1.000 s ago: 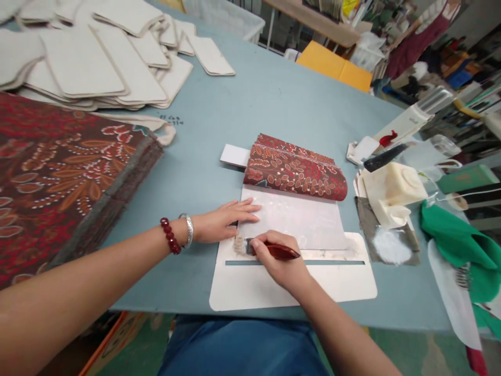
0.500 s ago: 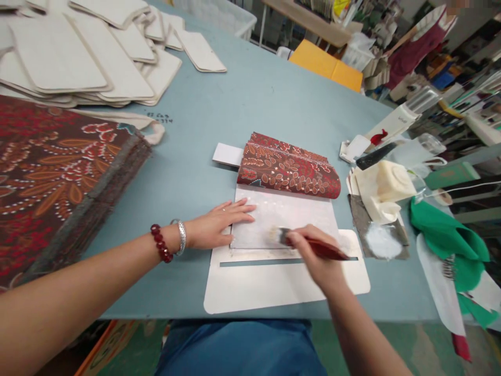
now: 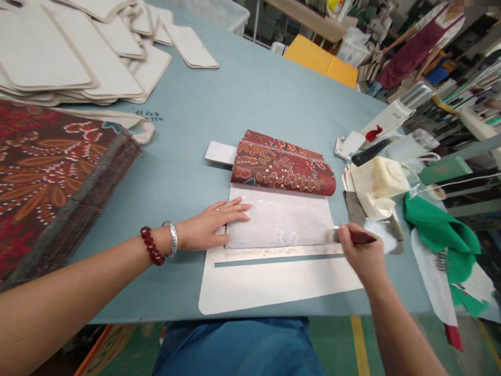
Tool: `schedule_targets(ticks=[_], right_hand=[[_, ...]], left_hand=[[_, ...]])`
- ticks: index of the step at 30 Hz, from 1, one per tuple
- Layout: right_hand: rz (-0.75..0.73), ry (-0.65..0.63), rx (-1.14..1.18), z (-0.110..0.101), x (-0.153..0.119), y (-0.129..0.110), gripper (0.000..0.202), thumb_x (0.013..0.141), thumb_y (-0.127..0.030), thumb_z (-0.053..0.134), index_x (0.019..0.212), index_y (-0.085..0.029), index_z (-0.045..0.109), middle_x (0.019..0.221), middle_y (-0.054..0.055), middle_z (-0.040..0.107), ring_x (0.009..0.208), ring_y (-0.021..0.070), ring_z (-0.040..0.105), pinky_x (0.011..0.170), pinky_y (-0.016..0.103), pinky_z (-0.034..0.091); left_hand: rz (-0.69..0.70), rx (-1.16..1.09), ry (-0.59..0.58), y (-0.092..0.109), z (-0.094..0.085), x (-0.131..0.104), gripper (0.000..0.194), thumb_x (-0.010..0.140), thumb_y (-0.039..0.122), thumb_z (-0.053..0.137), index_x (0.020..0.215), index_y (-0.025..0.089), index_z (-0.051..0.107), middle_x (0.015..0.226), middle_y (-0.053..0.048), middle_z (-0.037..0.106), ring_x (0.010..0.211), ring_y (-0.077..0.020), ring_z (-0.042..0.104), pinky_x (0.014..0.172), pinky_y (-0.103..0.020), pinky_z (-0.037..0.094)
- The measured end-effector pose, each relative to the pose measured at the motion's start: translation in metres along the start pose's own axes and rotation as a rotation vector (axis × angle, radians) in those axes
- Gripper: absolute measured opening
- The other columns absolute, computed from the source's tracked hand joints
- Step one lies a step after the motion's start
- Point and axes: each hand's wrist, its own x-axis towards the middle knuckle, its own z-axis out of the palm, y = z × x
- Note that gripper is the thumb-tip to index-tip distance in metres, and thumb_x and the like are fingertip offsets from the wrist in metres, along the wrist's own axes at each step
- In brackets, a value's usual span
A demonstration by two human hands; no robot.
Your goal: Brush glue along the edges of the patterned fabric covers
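My left hand (image 3: 215, 224) lies flat with fingers spread on the left edge of a pale backing sheet (image 3: 270, 214). The far part of that piece is folded over, showing red-brown patterned fabric (image 3: 284, 164). In my right hand (image 3: 362, 256) is a paintbrush (image 3: 360, 237) with a dark red handle, its bristles at the right edge of the sheet. Faint wet-looking marks show near the sheet's lower edge. Beneath it lies a white slotted template (image 3: 274, 287), partly covered. A white strip (image 3: 221, 153) sticks out from under the fold on the left.
Patterned fabric pieces (image 3: 50, 177) are stacked at the left, with cream panels (image 3: 43, 57) piled behind. At the right stand a cut-open plastic jug (image 3: 381, 180), a white dispenser (image 3: 385, 122) and green cloth (image 3: 442, 224). A person in a maroon apron (image 3: 410, 52) is in the background.
My right hand has swept the brush rightward across the sheet, from its middle to the right edge. My left hand keeps its place on the sheet. The view has shifted slightly.
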Motion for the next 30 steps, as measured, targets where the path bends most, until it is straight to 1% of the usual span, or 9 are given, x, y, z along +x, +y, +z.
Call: schedule_targets(ticks=[4, 6, 9, 12, 14, 17, 22, 25, 30], right_hand=[[-0.395, -0.241, 0.199, 0.085, -0.016, -0.126, 0.036, 0.101, -0.033, 0.044, 0.069, -0.020, 0.055, 0.063, 0.001, 0.057, 0.057, 0.0115, 0.050, 0.060, 0.026, 0.038], [-0.470, -0.301, 0.321, 0.105, -0.020, -0.150, 0.033, 0.101, -0.032, 0.044, 0.073, -0.020, 0.057, 0.067, 0.001, 0.060, 0.062, 0.0116, 0.054, 0.064, 0.025, 0.041], [-0.256, -0.276, 0.364, 0.083, -0.013, -0.101, 0.036, 0.101, -0.039, 0.047, 0.074, -0.020, 0.062, 0.067, 0.002, 0.064, 0.062, 0.0130, 0.059, 0.063, 0.025, 0.045], [0.065, -0.123, 0.251, 0.020, 0.000, -0.009, 0.038, 0.098, -0.047, 0.052, 0.076, -0.020, 0.067, 0.068, 0.005, 0.069, 0.060, 0.0173, 0.065, 0.059, 0.028, 0.049], [0.134, -0.025, 0.190, -0.014, 0.006, 0.025, 0.037, 0.096, -0.047, 0.055, 0.074, -0.020, 0.068, 0.065, 0.007, 0.069, 0.056, 0.0185, 0.063, 0.055, 0.029, 0.048], [0.094, 0.007, 0.182, -0.014, 0.005, 0.007, 0.040, 0.095, -0.048, 0.057, 0.068, -0.020, 0.065, 0.056, 0.004, 0.063, 0.050, 0.0157, 0.056, 0.050, 0.027, 0.042], [-0.147, -0.267, 0.311, 0.048, -0.003, -0.057, 0.040, 0.098, -0.049, 0.053, 0.077, -0.019, 0.070, 0.073, 0.003, 0.070, 0.068, 0.0151, 0.064, 0.067, 0.026, 0.049], [0.032, -0.204, 0.284, 0.034, 0.002, -0.008, 0.045, 0.098, -0.053, 0.050, 0.079, -0.018, 0.071, 0.072, 0.005, 0.071, 0.069, 0.0172, 0.067, 0.066, 0.027, 0.051], [0.223, -0.243, 0.204, -0.038, 0.009, 0.087, 0.045, 0.092, -0.059, 0.060, 0.085, -0.017, 0.073, 0.074, 0.007, 0.073, 0.068, 0.0199, 0.069, 0.068, 0.031, 0.057]], left_hand=[[-0.003, 0.009, -0.012, -0.004, 0.003, 0.000, 0.070, 0.080, 0.011, 0.054, 0.147, 0.027, 0.044, 0.169, 0.000, 0.019, 0.157, -0.0248, 0.005, 0.127, -0.051, 0.007], [-0.010, 0.006, -0.020, -0.005, 0.002, 0.001, 0.070, 0.080, 0.012, 0.055, 0.148, 0.027, 0.043, 0.169, -0.001, 0.019, 0.157, -0.0248, 0.004, 0.127, -0.051, 0.007], [-0.005, 0.016, -0.031, -0.005, 0.001, 0.000, 0.075, 0.077, 0.008, 0.054, 0.148, 0.028, 0.042, 0.169, 0.001, 0.017, 0.157, -0.0239, 0.003, 0.127, -0.050, 0.007], [0.007, 0.019, -0.030, -0.004, 0.001, -0.001, 0.076, 0.075, 0.008, 0.051, 0.148, 0.028, 0.041, 0.169, 0.001, 0.016, 0.157, -0.0236, 0.003, 0.128, -0.050, 0.007], [0.009, 0.019, -0.017, -0.004, 0.001, -0.001, 0.074, 0.076, 0.009, 0.051, 0.148, 0.027, 0.041, 0.169, 0.001, 0.017, 0.157, -0.0239, 0.004, 0.127, -0.051, 0.007], [0.010, 0.023, -0.003, -0.004, 0.001, -0.001, 0.073, 0.076, 0.010, 0.050, 0.147, 0.027, 0.042, 0.169, 0.000, 0.019, 0.157, -0.0249, 0.005, 0.127, -0.053, 0.007], [0.012, 0.043, -0.008, -0.003, 0.001, -0.001, 0.074, 0.076, 0.010, 0.050, 0.147, 0.028, 0.041, 0.169, 0.000, 0.019, 0.157, -0.0253, 0.006, 0.127, -0.053, 0.009], [0.033, 0.053, 0.003, -0.006, 0.003, -0.002, 0.073, 0.078, 0.010, 0.051, 0.148, 0.028, 0.040, 0.169, 0.000, 0.018, 0.157, -0.0249, 0.005, 0.127, -0.053, 0.009], [0.014, 0.147, 0.031, 0.004, 0.000, -0.001, 0.060, 0.086, 0.016, 0.055, 0.144, 0.027, 0.047, 0.167, -0.003, 0.026, 0.155, -0.0290, 0.017, 0.125, -0.053, 0.017]])
